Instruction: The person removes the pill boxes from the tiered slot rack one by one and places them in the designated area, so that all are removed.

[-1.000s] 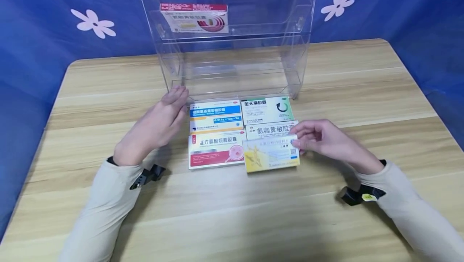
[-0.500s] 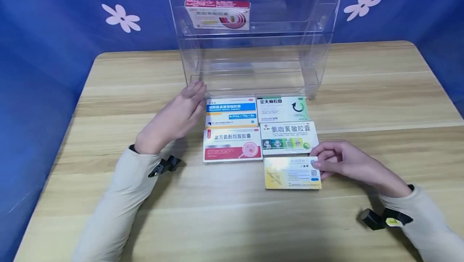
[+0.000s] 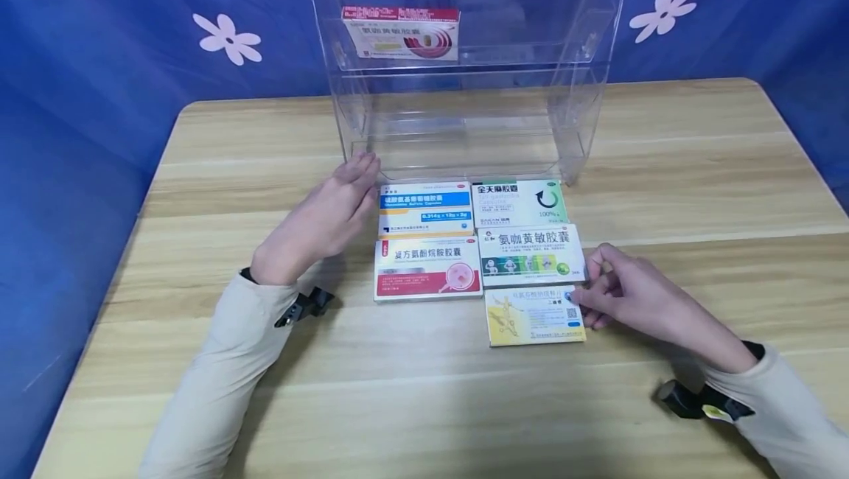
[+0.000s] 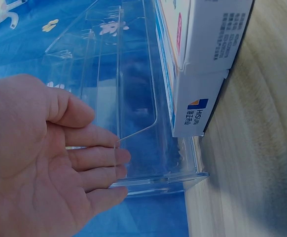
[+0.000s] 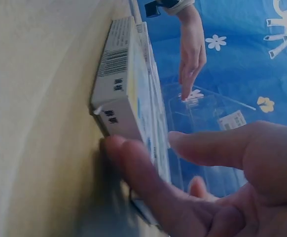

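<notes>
A yellow-and-white medicine box (image 3: 530,320) lies flat, nearest the person in the right column of boxes. My right hand (image 3: 633,298) is at its right end, the thumb tip close over the corner. In the right wrist view, the index fingertip is at the box's end and the thumb is spread apart from it. My left hand (image 3: 321,217), fingers straight, rests its fingertips at the lower left edge of a clear acrylic shelf (image 3: 467,169). Beside it lies a blue-and-white medicine box (image 3: 424,222).
A red-and-white medicine box (image 3: 427,280), a green-edged medicine box (image 3: 517,195) and a white medicine box with a green strip (image 3: 530,243) lie flush together on the wooden table (image 3: 398,405). Another medicine box (image 3: 411,37) stands on a shelf tier. A blue curtain (image 3: 99,133) hangs around.
The yellow-and-white box has come down, uncovering the white box with the green strip, and lies below it. My right thumb and index finger have spread from it. The left hand keeps its place at the shelf.
</notes>
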`<state>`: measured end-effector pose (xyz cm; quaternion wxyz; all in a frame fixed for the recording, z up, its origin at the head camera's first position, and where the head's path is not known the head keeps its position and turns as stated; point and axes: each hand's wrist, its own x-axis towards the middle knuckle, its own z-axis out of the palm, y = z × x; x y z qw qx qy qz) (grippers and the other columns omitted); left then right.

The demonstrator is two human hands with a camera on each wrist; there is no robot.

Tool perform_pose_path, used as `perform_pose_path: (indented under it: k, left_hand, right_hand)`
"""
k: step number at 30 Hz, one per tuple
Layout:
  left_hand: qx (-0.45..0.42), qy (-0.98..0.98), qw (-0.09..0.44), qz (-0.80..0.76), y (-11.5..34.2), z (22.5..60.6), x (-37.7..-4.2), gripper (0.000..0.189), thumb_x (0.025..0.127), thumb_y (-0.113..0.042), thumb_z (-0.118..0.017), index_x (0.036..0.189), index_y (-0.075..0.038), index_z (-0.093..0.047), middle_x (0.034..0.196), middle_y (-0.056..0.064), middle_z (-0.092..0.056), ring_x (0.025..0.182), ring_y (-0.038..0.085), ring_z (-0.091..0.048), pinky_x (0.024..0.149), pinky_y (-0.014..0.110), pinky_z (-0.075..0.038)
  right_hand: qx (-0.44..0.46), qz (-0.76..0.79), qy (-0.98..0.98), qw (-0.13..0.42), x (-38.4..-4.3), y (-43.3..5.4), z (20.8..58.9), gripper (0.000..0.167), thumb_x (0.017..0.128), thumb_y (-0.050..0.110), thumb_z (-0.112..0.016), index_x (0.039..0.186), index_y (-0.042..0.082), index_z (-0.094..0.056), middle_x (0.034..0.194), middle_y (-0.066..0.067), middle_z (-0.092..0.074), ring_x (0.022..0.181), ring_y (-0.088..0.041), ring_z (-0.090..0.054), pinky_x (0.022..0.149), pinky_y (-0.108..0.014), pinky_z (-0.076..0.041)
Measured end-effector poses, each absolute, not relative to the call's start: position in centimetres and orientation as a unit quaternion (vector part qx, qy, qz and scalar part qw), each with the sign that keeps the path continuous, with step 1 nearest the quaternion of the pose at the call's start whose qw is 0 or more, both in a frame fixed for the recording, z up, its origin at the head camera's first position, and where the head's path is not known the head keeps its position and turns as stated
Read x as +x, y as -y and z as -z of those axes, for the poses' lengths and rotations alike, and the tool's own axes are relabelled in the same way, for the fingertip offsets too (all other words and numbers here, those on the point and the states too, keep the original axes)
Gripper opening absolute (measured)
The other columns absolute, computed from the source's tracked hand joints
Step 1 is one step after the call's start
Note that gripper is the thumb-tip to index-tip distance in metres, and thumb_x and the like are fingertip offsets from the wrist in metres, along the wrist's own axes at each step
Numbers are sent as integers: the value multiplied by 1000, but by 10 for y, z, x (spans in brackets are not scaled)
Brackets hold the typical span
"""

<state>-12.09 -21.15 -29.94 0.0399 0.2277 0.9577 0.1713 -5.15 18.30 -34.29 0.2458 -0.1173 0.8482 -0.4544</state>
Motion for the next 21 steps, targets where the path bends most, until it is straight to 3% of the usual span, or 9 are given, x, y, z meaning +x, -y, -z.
perform_pose_path:
  k: [4,9,13,21]
  left_hand:
    - [223,-958,43,-173,211,299,-119,50,103,-16,-33,145,12,-28,153,28,-24,145,37,-16,119,44,-15]
    - [218,-959,48,-172,211,299,-118,51,104,-17,-33,145,11,-28,153,27,-23,145,36,-15,119,43,-14]
    - [218,-960,47,-171,210,300,-119,51,104,-17,-33,145,11,-28,153,27,-23,145,36,-15,119,44,-14]
    - [219,-960,41,-169,211,298,-119,51,103,-16,-34,145,11,-28,153,27,-23,145,37,-16,119,43,-14]
  right_hand:
    - [-154,383,-885,216,-45,-181,336,31,90,22,-69,88,7,-42,64,2,-62,56,-13,-61,48,-25,-51]
    - [-210,261,-927,170,-36,-173,331,41,75,35,-82,78,18,-45,59,13,-52,51,-3,-45,44,-20,-32]
    - [-213,202,-943,155,-32,-163,334,47,68,42,-85,72,20,-44,57,16,-48,52,-2,-42,46,-21,-29]
    - [-193,207,-944,169,-39,-162,322,47,72,50,-80,76,19,-45,59,10,-46,51,-7,-39,44,-21,-28]
